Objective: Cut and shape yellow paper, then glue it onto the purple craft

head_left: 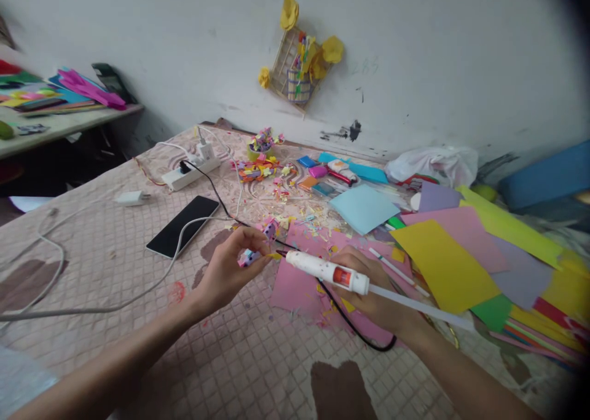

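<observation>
My right hand [364, 285] is closed around a white hot glue gun [318, 269], with a long glue stick [419, 308] sticking out of its back end. The gun's nozzle points left and sits at a small yellow paper piece [275, 256], pinched between the thumb and fingers of my left hand [235, 260]. Whether the nozzle touches the paper I cannot tell. Just behind my left fingers are purple and blue dotted paper pieces [270, 229], partly hidden by the hand. Beneath the gun lies a pink sheet [295, 285] strewn with paper scraps.
A black phone [183, 226] lies left of my hands, with a grey cable across it. Behind it is a power strip [191, 173] with plugs. Coloured paper sheets [445, 266] cover the right side. A small pot of paper flowers [262, 146] stands near the wall.
</observation>
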Action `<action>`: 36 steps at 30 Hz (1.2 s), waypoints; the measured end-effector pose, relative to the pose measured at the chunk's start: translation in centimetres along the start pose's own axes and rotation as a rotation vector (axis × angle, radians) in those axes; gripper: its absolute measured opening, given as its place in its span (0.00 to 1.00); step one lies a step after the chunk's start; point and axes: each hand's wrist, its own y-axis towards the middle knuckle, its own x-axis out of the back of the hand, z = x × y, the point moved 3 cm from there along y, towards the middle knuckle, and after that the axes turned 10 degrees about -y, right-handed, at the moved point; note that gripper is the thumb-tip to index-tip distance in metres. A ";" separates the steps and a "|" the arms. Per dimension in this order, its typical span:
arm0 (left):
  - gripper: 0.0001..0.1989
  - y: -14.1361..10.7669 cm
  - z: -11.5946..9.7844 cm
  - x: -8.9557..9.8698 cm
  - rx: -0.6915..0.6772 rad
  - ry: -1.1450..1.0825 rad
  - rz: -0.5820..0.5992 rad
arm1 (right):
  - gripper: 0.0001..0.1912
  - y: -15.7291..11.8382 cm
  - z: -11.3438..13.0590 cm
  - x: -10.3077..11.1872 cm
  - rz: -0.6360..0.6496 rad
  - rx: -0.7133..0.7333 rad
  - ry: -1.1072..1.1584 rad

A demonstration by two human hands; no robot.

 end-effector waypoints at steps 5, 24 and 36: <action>0.12 0.4 -0.2 -0.3 0.113 -0.161 0.056 | 0.07 0.0 -0.1 -0.1 -0.010 0.000 0.027; 0.16 0.4 -2.1 -3.6 0.185 -0.217 0.078 | 0.16 2.5 0.6 -1.0 0.000 -0.432 0.782; 0.18 0.7 -2.3 -5.8 0.287 -0.294 -0.033 | 0.17 1.8 1.7 -1.8 -0.094 -0.444 1.018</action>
